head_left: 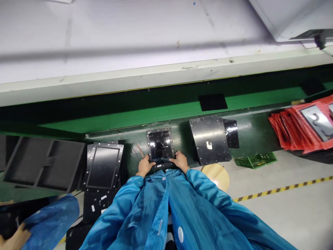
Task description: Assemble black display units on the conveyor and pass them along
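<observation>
A black framed panel (160, 142) with a glossy dark window and small holes around its rim lies on the dark green bench, close to my body. My left hand (145, 165) grips its near left corner, thumb pointing inward over the surface. At the near right corner, my right hand (180, 161) holds the same panel with its thumb on top. The fingers beneath the edge are hidden. A pale label shows on the near strip between my hands. Just beyond my left hand lies a thin brownish stick-like tool (140, 151).
On the right are stacked black plates (210, 139), red-wrapped panels (299, 130), a green crate (256, 160) and a round wooden stool (217, 176). On the left stand stacked panels (104, 166) and a black divided tray (44, 163). Another person's blue sleeve (52, 222) reaches in lower left.
</observation>
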The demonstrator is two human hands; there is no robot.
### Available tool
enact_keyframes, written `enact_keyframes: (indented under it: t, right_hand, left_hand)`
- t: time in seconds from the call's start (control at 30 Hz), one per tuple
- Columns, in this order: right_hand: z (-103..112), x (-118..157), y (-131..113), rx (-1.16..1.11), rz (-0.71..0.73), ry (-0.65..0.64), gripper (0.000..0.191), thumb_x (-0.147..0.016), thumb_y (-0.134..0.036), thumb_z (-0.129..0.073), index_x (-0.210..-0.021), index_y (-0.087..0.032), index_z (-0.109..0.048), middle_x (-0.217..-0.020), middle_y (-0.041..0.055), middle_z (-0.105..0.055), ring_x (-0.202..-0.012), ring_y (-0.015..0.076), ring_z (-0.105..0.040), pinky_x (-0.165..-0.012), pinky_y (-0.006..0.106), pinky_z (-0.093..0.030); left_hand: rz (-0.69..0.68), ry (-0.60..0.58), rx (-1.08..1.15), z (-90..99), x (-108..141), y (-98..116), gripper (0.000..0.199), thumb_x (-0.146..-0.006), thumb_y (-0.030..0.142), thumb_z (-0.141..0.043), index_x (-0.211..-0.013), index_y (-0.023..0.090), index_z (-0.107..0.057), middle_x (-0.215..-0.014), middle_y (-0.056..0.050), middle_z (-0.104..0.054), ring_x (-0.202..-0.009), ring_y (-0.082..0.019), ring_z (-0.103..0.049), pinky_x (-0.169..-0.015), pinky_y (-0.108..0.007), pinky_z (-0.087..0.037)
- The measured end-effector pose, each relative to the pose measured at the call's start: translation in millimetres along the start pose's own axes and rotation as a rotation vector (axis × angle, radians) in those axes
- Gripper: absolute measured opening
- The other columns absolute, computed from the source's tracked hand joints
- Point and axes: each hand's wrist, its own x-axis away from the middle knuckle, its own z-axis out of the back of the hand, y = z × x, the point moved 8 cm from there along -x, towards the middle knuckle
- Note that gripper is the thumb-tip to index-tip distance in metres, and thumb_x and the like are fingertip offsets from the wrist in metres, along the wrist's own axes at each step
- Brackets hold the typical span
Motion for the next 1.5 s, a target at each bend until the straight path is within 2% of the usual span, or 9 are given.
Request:
enact_keyframes:
  t: [0.37, 0.6, 0.67, 0.77, 0.9, 1.03, 1.2, 1.33, 1.5]
  right_hand:
    - [-8, -1, 15, -0.105, -0.128, -0.018, 0.031, -0.068, -0.035, -0.094, -0.081, -0.024, -0.067, -0.094, 0.0037, -0.079, -0.092, 0.0224, -0.074, -0.077, 0.028, -0.047]
    - [-7, 10, 8, -0.032, -0.008, -0.077, 0.029, -0.069, -0.036, -0.094, -0.081, -0.023, -0.071, -0.085, 0.0059, -0.076, -0.089, 0.0258, -0.073, -0.078, 0.031, -0.047]
    - [4, -2, -8, -0.046, 0.059, -0.057, 0.029, -0.067, -0.036, -0.095, -0.080, -0.023, -0.073, -0.081, 0.0065, -0.074, -0.087, 0.0273, -0.072, -0.078, 0.033, -0.048]
    - [37, -45, -48, -0.162, 0.178, 0.100, 0.042, -0.084, -0.044, -0.083, -0.121, -0.023, -0.075, -0.113, 0.0095, -0.074, -0.100, 0.0255, -0.070, -0.089, 0.034, -0.052]
    - [65, -109, -97, -0.234, 0.353, 0.217, 0.058, -0.088, -0.036, -0.079, -0.143, -0.024, -0.065, -0.132, 0.0113, -0.062, -0.105, 0.0221, -0.067, -0.097, 0.035, -0.053]
    - [61, -136, -106, -0.149, 0.422, 0.173, 0.041, -0.084, -0.033, -0.083, -0.123, -0.022, -0.074, -0.106, 0.0052, -0.066, -0.094, 0.0201, -0.063, -0.090, 0.033, -0.052]
    - [53, -134, -100, -0.089, 0.391, 0.196, 0.035, -0.089, -0.035, -0.078, -0.121, -0.022, -0.073, -0.092, 0.0030, -0.067, -0.091, 0.0204, -0.061, -0.084, 0.030, -0.048]
    - [52, -134, -106, -0.079, 0.355, 0.224, 0.034, -0.096, -0.040, -0.067, -0.123, -0.020, -0.072, -0.092, 0.0060, -0.071, -0.090, 0.0223, -0.064, -0.083, 0.031, -0.048]
    - [59, -132, -110, -0.079, 0.342, 0.271, 0.037, -0.101, -0.042, -0.056, -0.125, -0.019, -0.072, -0.107, 0.0124, -0.075, -0.101, 0.0269, -0.068, -0.090, 0.035, -0.049]
  left_hand:
    - [0.104, 0.013, 0.055, -13.0, -2, -11, 0.027, -0.089, 0.045, -0.077, -0.085, 0.025, -0.059, -0.090, -0.006, -0.077, -0.094, -0.027, -0.074, -0.075, -0.031, -0.044]
    - [0.006, -0.109, 0.076, -13.8, 6, -17, 0.025, -0.085, 0.036, -0.080, -0.077, 0.023, -0.060, -0.087, -0.008, -0.076, -0.093, -0.027, -0.074, -0.079, -0.032, -0.047]
    - [0.035, -0.088, 0.049, -1.9, 3, -21, 0.025, -0.083, 0.038, -0.083, -0.077, 0.024, -0.063, -0.088, -0.011, -0.076, -0.095, -0.032, -0.074, -0.080, -0.037, -0.049]
    - [0.043, 0.130, 0.105, 43.5, -23, -13, 0.025, -0.095, 0.046, -0.070, -0.105, 0.023, -0.070, -0.102, -0.015, -0.075, -0.104, -0.034, -0.073, -0.088, -0.040, -0.052]
    - [-0.201, 0.342, 0.166, 104.3, -80, 30, 0.051, -0.095, 0.045, -0.071, -0.141, 0.023, -0.060, -0.137, -0.015, -0.061, -0.118, -0.029, -0.068, -0.101, -0.039, -0.052]
    - [-0.274, 0.250, 0.116, 118.0, -124, 47, 0.043, -0.085, 0.043, -0.085, -0.121, 0.024, -0.071, -0.126, -0.009, -0.062, -0.107, -0.026, -0.069, -0.094, -0.034, -0.052]
    - [-0.245, 0.249, 0.135, 118.7, -143, 44, 0.040, -0.076, 0.043, -0.092, -0.107, 0.025, -0.074, -0.116, -0.006, -0.065, -0.101, -0.022, -0.066, -0.090, -0.032, -0.050]
    - [-0.235, 0.304, 0.184, 117.7, -124, 52, 0.037, -0.085, 0.040, -0.085, -0.115, 0.021, -0.077, -0.121, -0.011, -0.067, -0.103, -0.024, -0.067, -0.096, -0.036, -0.052]
    - [-0.206, 0.615, 0.132, 122.8, -29, 21, 0.052, -0.096, 0.037, -0.070, -0.145, 0.021, -0.067, -0.149, -0.020, -0.056, -0.141, -0.035, -0.052, -0.118, -0.048, -0.042]
